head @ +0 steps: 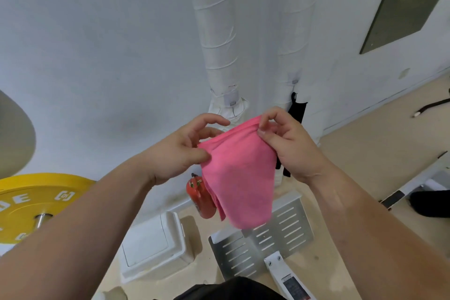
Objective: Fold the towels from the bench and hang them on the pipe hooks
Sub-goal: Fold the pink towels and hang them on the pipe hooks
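— Fingers [214, 118] first, both hands: condition?

— Closed on cloth. The left hand [180, 151] pinches the pink towel [241, 178] at its upper left corner between thumb and forefinger. The right hand [289, 143] pinches the upper right edge the same way. The remaining fingers of each hand are loosely curled and stand off the fabric.

— Position of the towel?

— Held in the air between the two hands at chest level, in front of the pipes. It is doubled over, with the fold running along the top between the grips. The body hangs down to a rounded lower edge, and layered edges show at the lower left.

— Surroundings, by size?

— White wall [97, 56] ahead, beige floor [377, 141] below. Two wrapped white pipes stand upright against the wall: the left pipe [214, 31] and the right pipe [292, 31]. A yellow weight plate [36, 202] sits at far left. A slotted metal plate [280, 231] lies on the floor beneath the towel, with a white lidded box [151, 246] to its left. A red object [202, 200] shows between box and towel, partly covered by the cloth.

— Hooks?

— One hook [231, 98] on the left pipe, bare. A second hook [294, 79] on the right pipe, with a black cloth [298, 107] hanging below it, partly hidden behind the right hand.
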A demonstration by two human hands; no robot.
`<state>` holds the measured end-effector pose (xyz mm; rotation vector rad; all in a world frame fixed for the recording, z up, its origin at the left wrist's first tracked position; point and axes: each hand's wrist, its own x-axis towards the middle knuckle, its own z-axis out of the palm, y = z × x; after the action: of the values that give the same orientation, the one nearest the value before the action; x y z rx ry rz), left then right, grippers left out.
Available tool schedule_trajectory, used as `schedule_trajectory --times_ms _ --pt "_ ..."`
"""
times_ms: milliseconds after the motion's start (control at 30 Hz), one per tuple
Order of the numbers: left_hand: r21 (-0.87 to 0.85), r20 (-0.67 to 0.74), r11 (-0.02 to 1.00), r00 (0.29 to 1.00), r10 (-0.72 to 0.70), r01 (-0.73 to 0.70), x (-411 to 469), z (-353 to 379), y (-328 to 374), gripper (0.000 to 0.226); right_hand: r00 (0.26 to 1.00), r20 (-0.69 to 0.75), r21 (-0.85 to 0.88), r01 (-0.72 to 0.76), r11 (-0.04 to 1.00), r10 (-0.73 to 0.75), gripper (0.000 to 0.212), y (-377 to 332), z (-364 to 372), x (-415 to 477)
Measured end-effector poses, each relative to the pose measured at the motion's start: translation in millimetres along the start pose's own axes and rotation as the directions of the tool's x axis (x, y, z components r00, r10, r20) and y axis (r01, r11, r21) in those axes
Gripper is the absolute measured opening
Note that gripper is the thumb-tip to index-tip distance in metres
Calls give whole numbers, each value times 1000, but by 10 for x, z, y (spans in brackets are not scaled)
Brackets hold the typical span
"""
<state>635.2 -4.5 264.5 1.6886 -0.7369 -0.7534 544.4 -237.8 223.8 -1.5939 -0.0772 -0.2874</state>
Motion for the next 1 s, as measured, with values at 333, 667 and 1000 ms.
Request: schedule_trajectory --times_ms 333,667,1000 --pt "395 270 916 944 -190 71 324 97 403 33 999 39 -112 -12 994 17 48 -11 1 -51" --pt "101 -8 993 998 -59 60 417 122 330 48 957 221 41 -203 978 189 30 349 -54 -270" --pt "-98 -231 995 973 -21 -1 283 -229 71 66 944 94 -323 -272 906 317 47 968 1 -367"
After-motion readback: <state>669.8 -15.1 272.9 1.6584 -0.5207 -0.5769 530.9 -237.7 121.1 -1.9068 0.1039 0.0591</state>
